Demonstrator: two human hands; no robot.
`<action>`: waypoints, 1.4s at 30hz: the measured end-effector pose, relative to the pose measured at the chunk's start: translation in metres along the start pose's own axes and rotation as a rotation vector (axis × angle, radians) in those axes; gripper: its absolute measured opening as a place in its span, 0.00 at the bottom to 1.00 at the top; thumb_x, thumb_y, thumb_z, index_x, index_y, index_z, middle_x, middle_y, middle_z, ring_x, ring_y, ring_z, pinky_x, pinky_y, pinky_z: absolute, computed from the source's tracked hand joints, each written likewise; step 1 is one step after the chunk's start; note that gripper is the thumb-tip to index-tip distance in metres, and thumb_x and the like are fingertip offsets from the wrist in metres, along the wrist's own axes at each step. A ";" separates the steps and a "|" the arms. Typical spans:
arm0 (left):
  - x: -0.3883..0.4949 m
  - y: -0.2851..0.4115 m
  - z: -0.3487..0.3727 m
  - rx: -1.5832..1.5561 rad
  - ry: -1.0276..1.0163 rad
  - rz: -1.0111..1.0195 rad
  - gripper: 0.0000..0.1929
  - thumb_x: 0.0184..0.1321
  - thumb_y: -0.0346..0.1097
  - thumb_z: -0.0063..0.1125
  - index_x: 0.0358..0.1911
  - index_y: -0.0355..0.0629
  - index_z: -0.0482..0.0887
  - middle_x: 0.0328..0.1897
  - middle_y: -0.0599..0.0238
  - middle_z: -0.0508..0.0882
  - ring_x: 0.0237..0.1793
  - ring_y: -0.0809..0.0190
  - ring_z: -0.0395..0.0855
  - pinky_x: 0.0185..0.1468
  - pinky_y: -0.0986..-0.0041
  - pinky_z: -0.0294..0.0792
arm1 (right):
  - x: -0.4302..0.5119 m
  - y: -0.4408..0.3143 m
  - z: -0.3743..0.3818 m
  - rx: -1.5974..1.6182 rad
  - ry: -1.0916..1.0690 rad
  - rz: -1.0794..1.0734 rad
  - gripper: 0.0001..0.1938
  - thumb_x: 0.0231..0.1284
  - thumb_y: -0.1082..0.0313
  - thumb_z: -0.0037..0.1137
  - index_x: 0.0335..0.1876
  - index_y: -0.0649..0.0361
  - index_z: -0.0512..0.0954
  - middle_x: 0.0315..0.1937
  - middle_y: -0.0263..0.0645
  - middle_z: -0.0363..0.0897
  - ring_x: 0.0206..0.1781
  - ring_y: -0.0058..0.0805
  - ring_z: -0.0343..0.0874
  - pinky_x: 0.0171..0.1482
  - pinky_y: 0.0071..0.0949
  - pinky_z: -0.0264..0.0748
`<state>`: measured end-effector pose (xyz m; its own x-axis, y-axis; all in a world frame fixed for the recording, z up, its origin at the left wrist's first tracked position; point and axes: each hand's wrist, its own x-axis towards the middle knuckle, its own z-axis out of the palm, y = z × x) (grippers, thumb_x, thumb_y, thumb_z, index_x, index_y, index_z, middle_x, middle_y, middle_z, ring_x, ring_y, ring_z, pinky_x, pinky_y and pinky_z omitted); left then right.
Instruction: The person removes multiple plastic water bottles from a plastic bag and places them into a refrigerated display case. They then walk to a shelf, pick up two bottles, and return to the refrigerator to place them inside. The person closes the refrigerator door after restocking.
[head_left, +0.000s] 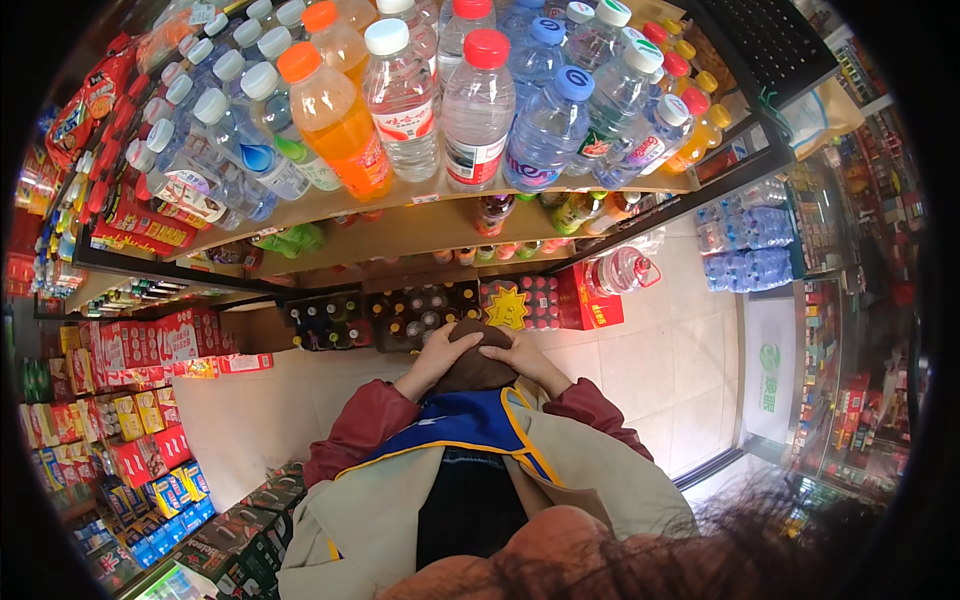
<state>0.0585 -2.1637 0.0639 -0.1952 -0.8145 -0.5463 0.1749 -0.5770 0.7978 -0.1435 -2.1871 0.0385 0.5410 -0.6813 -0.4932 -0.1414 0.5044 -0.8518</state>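
A dark brown cloth (474, 367) lies bunched between my two hands, low in front of my body. My left hand (442, 355) grips its left side, with the thumb on top. On the right side my right hand (526, 361) holds the same cloth, the two thumbs nearly meeting. Most of the fingers are hidden by the cloth and the hands. Just beyond the hands stand crates of dark bottles (420, 311) and a shrink-wrapped pack with a yellow star-shaped price sign (506, 306). A blue apron (472, 420) with a yellow edge hangs below the cloth.
A shelf (420, 191) crowded with plastic drink bottles spans the top. A large water bottle (619, 271) stands on a red box (592, 304). Packs of bottled water (750, 232) sit at the right, near glass cases. Stacked beer cartons (232, 536) are at the lower left, on the tiled floor (637, 367).
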 end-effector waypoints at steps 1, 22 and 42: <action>-0.001 0.001 -0.002 -0.062 -0.015 -0.047 0.17 0.64 0.37 0.60 0.52 0.35 0.78 0.46 0.66 0.83 0.44 0.69 0.80 0.49 0.78 0.72 | 0.004 0.003 -0.002 -0.058 -0.009 -0.009 0.24 0.60 0.59 0.64 0.59 0.60 0.74 0.51 0.34 0.80 0.52 0.22 0.76 0.56 0.22 0.71; -0.102 -0.062 -0.060 -0.653 0.539 0.074 0.17 0.66 0.39 0.56 0.52 0.35 0.79 0.48 0.61 0.84 0.46 0.65 0.81 0.52 0.75 0.71 | 0.226 -0.040 -0.099 -0.232 0.277 -0.451 0.17 0.56 0.60 0.68 0.49 0.57 0.81 0.41 0.29 0.82 0.45 0.18 0.79 0.43 0.22 0.76; -0.163 -0.165 -0.068 -0.953 1.001 0.158 0.14 0.63 0.37 0.58 0.47 0.35 0.82 0.43 0.65 0.84 0.42 0.67 0.80 0.47 0.77 0.71 | 0.334 -0.085 0.130 -0.425 -0.133 -0.102 0.25 0.47 0.57 0.75 0.47 0.60 0.76 0.40 0.34 0.79 0.35 0.18 0.79 0.38 0.18 0.77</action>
<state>0.1275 -1.9398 0.0044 0.5837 -0.3368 -0.7388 0.7921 0.0363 0.6093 0.1573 -2.3886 -0.0314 0.6677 -0.6282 -0.3994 -0.3941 0.1569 -0.9056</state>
